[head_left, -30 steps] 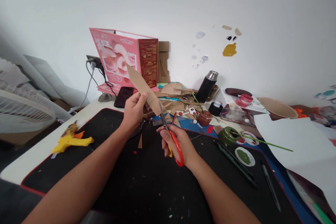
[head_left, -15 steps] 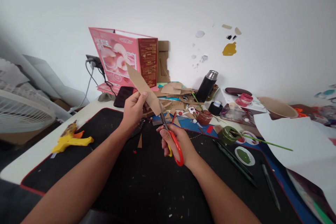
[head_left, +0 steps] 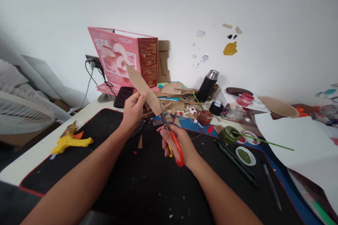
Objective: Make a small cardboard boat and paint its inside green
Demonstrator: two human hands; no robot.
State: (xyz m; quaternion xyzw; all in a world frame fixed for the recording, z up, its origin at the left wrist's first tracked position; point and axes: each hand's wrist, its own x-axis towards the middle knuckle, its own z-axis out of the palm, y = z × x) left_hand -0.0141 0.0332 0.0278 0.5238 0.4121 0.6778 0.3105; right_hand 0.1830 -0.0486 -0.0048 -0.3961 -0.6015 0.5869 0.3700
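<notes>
My left hand [head_left: 133,109] pinches a long, pointed strip of brown cardboard [head_left: 144,89] by its lower edge, thumb on the face towards me. The strip slants up to the left, its tip in front of a pink box. Wrapped round the red and yellow handles of a pair of scissors [head_left: 176,148] is my right hand [head_left: 182,142]. The blades point up and meet the strip's lower right end; how far they are parted I cannot make out. Both hands are raised over a black mat [head_left: 148,186].
Behind my hands lie cardboard scraps [head_left: 175,105]. A yellow glue gun [head_left: 70,139] rests at left, near a fan [head_left: 23,109]. To the right stand a black flask [head_left: 207,86], a brown paint jar [head_left: 205,117] and a green paint jar [head_left: 228,135] with a brush across it.
The view has shifted very slightly. Both hands, the cardboard strip and the scissors keep nearly the same pose.
</notes>
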